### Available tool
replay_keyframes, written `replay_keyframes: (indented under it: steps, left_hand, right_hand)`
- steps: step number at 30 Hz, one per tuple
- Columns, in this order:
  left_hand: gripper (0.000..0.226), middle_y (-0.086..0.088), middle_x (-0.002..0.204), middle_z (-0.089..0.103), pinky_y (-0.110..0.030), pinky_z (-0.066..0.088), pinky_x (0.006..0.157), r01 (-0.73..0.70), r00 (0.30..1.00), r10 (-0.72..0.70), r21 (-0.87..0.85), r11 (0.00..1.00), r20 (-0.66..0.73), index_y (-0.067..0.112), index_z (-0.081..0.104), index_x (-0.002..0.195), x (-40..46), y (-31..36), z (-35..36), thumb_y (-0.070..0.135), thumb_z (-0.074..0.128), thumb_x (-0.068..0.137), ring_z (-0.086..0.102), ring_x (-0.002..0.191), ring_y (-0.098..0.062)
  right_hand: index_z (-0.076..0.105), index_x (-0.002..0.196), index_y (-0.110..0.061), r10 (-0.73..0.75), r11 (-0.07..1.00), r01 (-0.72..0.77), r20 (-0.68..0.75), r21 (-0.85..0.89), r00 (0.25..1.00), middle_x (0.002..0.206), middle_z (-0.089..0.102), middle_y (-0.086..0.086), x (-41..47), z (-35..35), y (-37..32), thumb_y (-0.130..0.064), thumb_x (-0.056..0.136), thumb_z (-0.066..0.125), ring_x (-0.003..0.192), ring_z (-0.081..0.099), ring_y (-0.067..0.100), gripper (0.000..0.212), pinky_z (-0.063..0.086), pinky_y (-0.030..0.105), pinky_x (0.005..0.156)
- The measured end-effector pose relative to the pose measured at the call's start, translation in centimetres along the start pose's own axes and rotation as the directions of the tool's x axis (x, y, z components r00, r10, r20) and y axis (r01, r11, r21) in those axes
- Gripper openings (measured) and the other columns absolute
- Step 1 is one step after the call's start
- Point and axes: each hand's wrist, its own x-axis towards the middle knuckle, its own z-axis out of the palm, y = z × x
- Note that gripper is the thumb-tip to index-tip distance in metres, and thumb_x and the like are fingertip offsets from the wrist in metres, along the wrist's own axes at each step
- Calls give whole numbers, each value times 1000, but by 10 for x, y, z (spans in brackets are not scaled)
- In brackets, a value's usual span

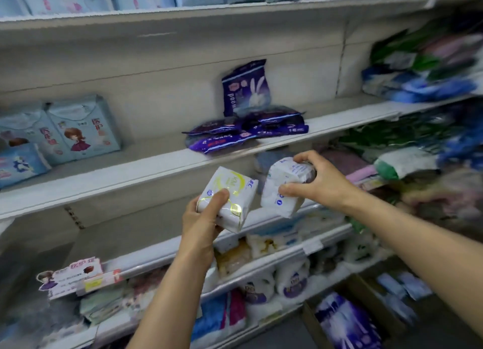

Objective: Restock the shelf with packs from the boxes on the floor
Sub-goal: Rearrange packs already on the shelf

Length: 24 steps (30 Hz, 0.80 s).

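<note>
Far left, middle shelf [130,176]: light blue packs [83,127] with cartoon figures stand upright against the back panel. Below them, a pink-and-white promo card [70,275] hangs at a lower shelf's front edge.

Centre of that middle shelf: purple packs [245,132] lie flat in a loose heap, with one purple rabbit pack [245,87] propped upright behind them, leaning on the back panel.

Your left hand [203,218] grips a white pack with yellow-green print [227,197], thumb across its front, fingers curled underneath. The pack is held in the air, just below the middle shelf's front edge.

Just beside it, your right hand [318,184] grips a white pack with blue print [285,186], thumb on the lower side, fingers curled over the top. The two packs sit near each other; whether they touch is hard to tell.

Right side: blurred green, blue and pink packs crowd the shelves. Bottom right, an open cardboard box [366,296] on the floor holds blue and purple packs [345,320].
</note>
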Motion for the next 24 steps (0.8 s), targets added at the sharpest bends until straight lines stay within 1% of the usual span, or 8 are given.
replay_keyframes:
  steps: [3,6,9,14,16,20,22,24]
  left_hand:
    - [49,-12,109,73,-33,60,70,69,994,-71,21,997,81,8,60,124,-7,-38,76,24,78,81,72,87,-21]
    - [52,-12,110,73,-38,56,79,126,980,-128,23,992,150,10,61,122,-18,-74,151,25,81,77,71,86,-21]
    - [47,-13,107,74,-33,55,72,184,957,-188,39,982,220,7,62,121,-31,-114,231,23,78,80,71,83,-21]
    - [29,-9,96,75,-25,55,58,256,899,-273,96,962,342,7,65,110,-50,-175,356,19,73,85,71,71,-14]
    - [34,-9,100,76,-27,57,63,286,874,-310,120,951,374,9,65,113,-55,-198,400,21,75,83,73,76,-15]
    - [63,-7,104,76,-41,57,90,334,835,-376,172,927,403,10,63,122,-54,-234,458,33,86,67,73,94,-23]
    - [69,-6,105,76,-42,56,91,365,813,-416,200,909,407,12,62,123,-49,-249,484,36,88,64,73,96,-23]
    - [57,-6,103,76,-38,58,85,374,801,-435,224,900,412,12,64,121,-42,-262,506,32,85,72,73,94,-23]
  right_hand:
    - [50,121,-27,57,997,-60,-64,-44,996,121,56,-3,-19,-64,46,-52,51,87,105,58,9,83,52,31,89]
    - [49,125,-26,123,989,-129,-81,-72,989,122,53,-5,-37,-128,91,-47,60,87,102,56,2,79,46,17,81]
    - [48,124,-29,184,979,-192,-119,-67,976,123,54,-6,-55,-197,140,-53,56,86,106,57,6,82,50,29,90]
    - [48,126,-26,312,944,-326,-175,-55,934,122,54,-7,-84,-304,222,-49,59,88,108,56,8,81,50,31,90]
    - [50,125,-25,345,931,-362,-213,-46,914,120,53,-8,-93,-338,249,-45,61,88,108,56,9,77,49,28,88]
    - [53,120,-21,398,915,-401,-251,41,882,112,58,-11,-104,-380,293,-27,68,87,97,58,0,63,47,15,74]
    - [52,118,-22,444,895,-437,-258,87,858,111,61,-7,-105,-396,316,-25,68,87,96,61,4,61,50,18,77]
    - [52,118,-21,473,881,-460,-275,112,837,112,62,-4,-101,-408,339,-24,67,87,98,62,8,62,53,23,79]
